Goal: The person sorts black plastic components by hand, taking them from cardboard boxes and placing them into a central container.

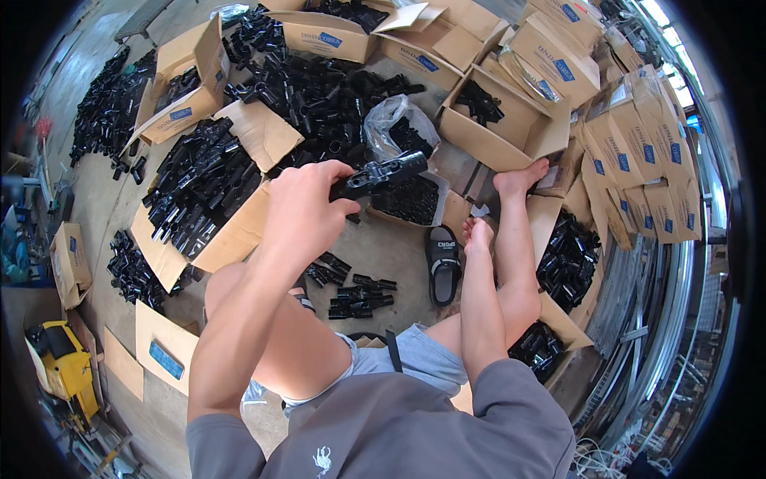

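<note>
My left hand (307, 199) is raised in front of me, thumb and fingers closed round one end of a black tubular pipe fitting (391, 172). The fitting points to the right, above an open carton of small black parts (408, 199). My right hand (477, 233) is beside my right leg, its fingers curled together. A small white scrap (479, 210) shows at its fingertips; whether they grip anything is unclear. Several black fittings (361, 297) lie on the floor between my legs. Left of my left hand stands an open carton (231, 227) heaped with black fittings.
Large piles of black fittings (311, 100) cover the floor ahead. A clear plastic bag (391, 120) holds more. Open cartons (511, 132) stand around, and stacked cartons (638, 152) rise at right beside long metal bars (678, 319). A black sandal (443, 267) lies near my right hand.
</note>
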### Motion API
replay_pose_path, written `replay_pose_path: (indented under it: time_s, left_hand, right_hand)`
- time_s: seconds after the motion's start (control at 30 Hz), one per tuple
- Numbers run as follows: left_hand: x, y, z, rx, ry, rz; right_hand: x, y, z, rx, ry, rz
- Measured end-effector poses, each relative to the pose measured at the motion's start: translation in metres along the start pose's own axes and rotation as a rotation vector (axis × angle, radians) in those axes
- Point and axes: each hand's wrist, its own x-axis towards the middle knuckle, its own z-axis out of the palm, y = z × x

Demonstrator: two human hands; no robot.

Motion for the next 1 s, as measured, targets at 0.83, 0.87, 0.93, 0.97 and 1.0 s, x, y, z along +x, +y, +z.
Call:
replay_pose_path:
  time_s: [0.83,0.87,0.93,0.97,1.0]
  left_hand:
    - [0.025,0.012,0.015,0.010,-0.139,-0.153]
    - [0.026,0.009,0.019,-0.004,-0.111,-0.078]
    - [0.022,0.005,0.018,0.058,-0.068,-0.063]
    - [0.017,0.001,0.016,0.120,-0.030,-0.042]
    - [0.019,0.001,0.019,0.124,-0.038,-0.038]
  right_hand:
    - [0.047,0.024,-0.004,-0.812,0.259,-0.302]
    - [0.036,0.026,-0.004,-0.671,0.259,-0.463]
    - [-0.047,-0.020,0.049,-0.290,0.105,-0.882]
    - [-0.113,-0.054,0.078,-0.139,-0.050,-0.887]
    - [-0.173,-0.085,0.087,0.078,-0.202,-0.827]
